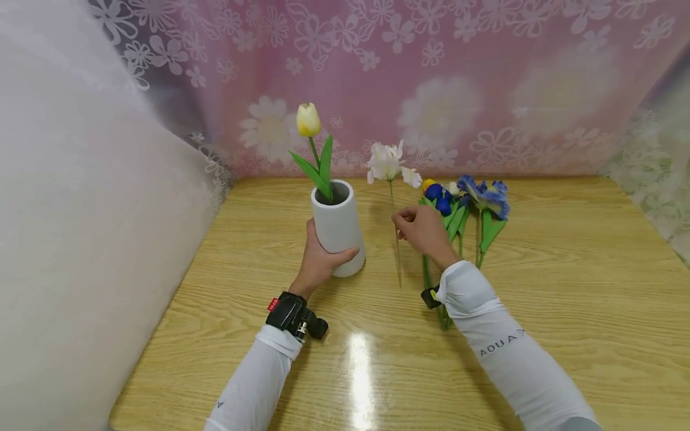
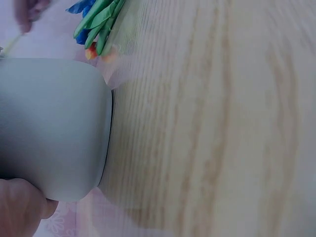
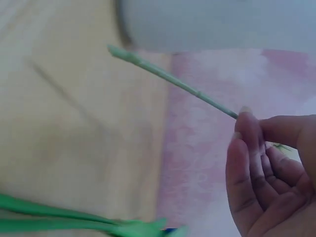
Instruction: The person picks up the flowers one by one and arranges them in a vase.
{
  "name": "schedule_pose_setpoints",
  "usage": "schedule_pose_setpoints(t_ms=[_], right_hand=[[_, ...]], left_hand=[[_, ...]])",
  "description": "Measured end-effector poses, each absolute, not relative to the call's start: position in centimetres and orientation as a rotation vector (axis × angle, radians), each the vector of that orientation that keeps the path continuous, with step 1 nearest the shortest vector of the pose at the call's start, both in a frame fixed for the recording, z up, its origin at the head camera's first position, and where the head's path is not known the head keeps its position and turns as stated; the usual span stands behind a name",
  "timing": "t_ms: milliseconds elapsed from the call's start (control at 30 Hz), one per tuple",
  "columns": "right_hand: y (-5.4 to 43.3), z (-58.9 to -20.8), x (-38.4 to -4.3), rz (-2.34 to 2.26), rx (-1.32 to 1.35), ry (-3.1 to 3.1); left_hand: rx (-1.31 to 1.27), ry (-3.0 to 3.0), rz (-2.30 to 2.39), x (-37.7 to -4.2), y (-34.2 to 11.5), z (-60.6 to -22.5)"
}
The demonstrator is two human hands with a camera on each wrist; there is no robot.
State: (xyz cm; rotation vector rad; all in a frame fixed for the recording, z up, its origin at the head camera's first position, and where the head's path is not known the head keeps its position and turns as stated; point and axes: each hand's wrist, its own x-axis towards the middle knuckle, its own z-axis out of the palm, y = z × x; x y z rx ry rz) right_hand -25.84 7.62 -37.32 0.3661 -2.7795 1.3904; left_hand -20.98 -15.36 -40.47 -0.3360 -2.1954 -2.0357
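A white vase (image 1: 336, 230) stands on the table, and my left hand (image 1: 318, 260) grips it low down, the thumb across its front. One pale yellow tulip (image 1: 308, 121) with green leaves rises from its mouth. To the right of the vase, my right hand (image 1: 423, 230) pinches the thin stem of a white iris (image 1: 387, 163) between thumb and fingers. The flower is upright, its bloom above the hand and its bare stem end pointing down. In the right wrist view the green stem (image 3: 173, 79) sticks out past the fingertips, its shadow on the wood.
Right of the vase, under and beside my right forearm, lie several artificial flowers: blue tulips (image 1: 439, 197), a blue iris (image 1: 489, 196) and an orange-yellow bloom (image 1: 428, 184). A pink flowered curtain (image 1: 345, 90) hangs behind the wooden table (image 1: 566, 287). White fabric (image 1: 108, 209) hangs at the left.
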Motion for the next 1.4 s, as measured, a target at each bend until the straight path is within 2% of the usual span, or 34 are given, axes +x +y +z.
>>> schedule_pose_setpoints(t_ms=[567,900,1167,1400], right_hand=[[6.3,-28.4,-26.6,1.480,0.468,-2.428],[5.7,-24.7,-26.8,1.541,0.488,-2.213],[4.2,-22.8,-26.9,1.578,0.577,-2.112],[1.9,-23.4,-26.7,1.639,0.669,-2.114]], left_hand=[[-0.356,-2.219,-2.015,-21.1,-15.6,-40.3],[-0.341,-2.215,-2.043,-21.0,-15.8,-40.3],[-0.348,-2.213,-2.055,-20.9,-15.7,-40.3],[-0.323,-2.225,-2.035,-20.8,-15.7,-40.2]])
